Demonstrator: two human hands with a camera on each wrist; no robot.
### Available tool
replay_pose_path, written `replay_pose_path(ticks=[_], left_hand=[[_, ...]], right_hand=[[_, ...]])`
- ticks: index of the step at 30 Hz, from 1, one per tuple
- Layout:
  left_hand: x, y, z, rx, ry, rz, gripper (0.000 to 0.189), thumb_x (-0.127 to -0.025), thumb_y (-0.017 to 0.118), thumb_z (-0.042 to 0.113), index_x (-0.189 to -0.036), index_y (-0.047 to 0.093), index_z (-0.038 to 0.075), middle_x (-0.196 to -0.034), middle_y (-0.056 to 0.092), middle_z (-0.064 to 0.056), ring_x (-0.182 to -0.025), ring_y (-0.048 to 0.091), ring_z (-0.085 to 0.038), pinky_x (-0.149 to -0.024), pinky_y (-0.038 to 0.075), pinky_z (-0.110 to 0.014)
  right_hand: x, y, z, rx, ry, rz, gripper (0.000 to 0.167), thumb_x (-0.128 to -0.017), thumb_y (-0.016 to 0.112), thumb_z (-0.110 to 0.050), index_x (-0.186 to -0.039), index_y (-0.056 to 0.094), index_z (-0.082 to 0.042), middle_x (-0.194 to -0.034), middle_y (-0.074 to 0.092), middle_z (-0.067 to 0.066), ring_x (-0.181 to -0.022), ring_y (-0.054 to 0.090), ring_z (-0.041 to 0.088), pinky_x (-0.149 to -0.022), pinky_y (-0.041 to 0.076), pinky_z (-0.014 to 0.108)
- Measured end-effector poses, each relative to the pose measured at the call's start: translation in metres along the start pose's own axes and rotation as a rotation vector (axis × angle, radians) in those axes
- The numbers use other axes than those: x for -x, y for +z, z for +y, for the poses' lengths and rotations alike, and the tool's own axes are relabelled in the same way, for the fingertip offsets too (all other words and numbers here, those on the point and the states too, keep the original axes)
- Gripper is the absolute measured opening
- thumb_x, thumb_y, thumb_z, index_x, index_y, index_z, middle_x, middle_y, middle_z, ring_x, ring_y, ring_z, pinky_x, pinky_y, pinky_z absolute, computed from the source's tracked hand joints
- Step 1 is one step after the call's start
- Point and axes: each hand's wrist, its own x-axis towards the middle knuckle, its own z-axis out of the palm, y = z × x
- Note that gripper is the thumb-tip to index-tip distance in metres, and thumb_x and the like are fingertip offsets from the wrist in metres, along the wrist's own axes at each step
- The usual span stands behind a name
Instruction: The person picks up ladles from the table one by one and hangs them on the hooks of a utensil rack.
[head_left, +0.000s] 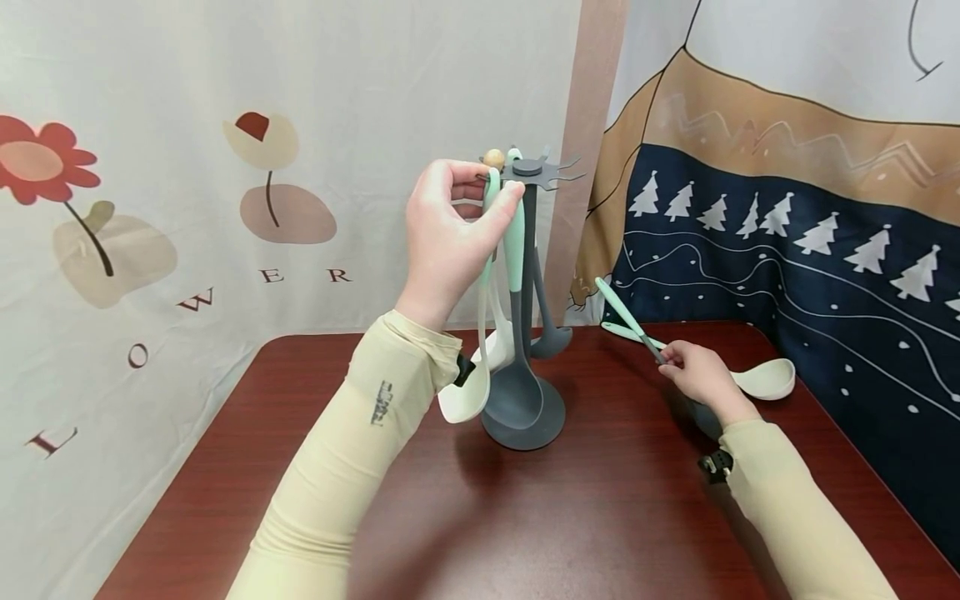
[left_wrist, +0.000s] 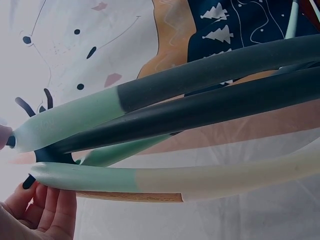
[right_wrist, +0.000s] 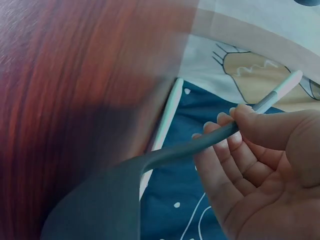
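Observation:
A dark grey utensil stand point(head_left: 528, 250) holds several hanging utensils, including a grey ladle point(head_left: 517, 392) and a white spoon-like utensil point(head_left: 467, 392), both with mint-green handles. My left hand point(head_left: 457, 229) is at the stand's top; its thumb touches the hook end at the ladle's handle, while the fingers rest against the neighbouring hook and white utensil's handle point(left_wrist: 85, 175). At the right, my right hand point(head_left: 701, 375) pinches the grey shaft of a turner point(right_wrist: 185, 150) between thumb and fingers. The turner's broad head is partly out of frame in the right wrist view.
A white ladle point(head_left: 768, 379) with a mint handle lies on the table's right side, behind the right hand. The reddish-brown table point(head_left: 585, 517) meets patterned cloth point(head_left: 697, 250) at its back and right edges. A wooden-ended utensil point(head_left: 493, 158) also hangs on the stand.

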Motion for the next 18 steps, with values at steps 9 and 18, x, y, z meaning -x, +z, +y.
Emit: replay_pose_path(ticks=[9,18], left_hand=[[0.001,0.0,0.0,-0.001,0.015,0.003,0.032,-0.084,0.077,0.018,-0.105,0.063,-0.003,-0.102,0.062,-0.01,-0.086,0.064,-0.016,-0.077,0.055,-0.031],[0.001,0.0,0.001,0.003,0.011,0.004,0.033,-0.084,0.078,0.018,-0.105,0.062,-0.003,-0.101,0.062,-0.01,-0.086,0.064,-0.016,-0.076,0.055,-0.027]], right_hand=[[-0.001,-0.003,-0.009,-0.067,-0.014,0.062,0.017,-0.095,0.065,-0.006,-0.106,0.061,0.005,-0.096,0.063,0.019,-0.087,0.057,0.034,-0.076,0.048,0.048],[-0.003,-0.006,-0.022,-0.104,-0.045,0.143,0.017,-0.095,0.064,-0.005,-0.108,0.06,0.006,-0.1,0.063,0.023,-0.093,0.059,0.039,-0.08,0.048,0.051]])
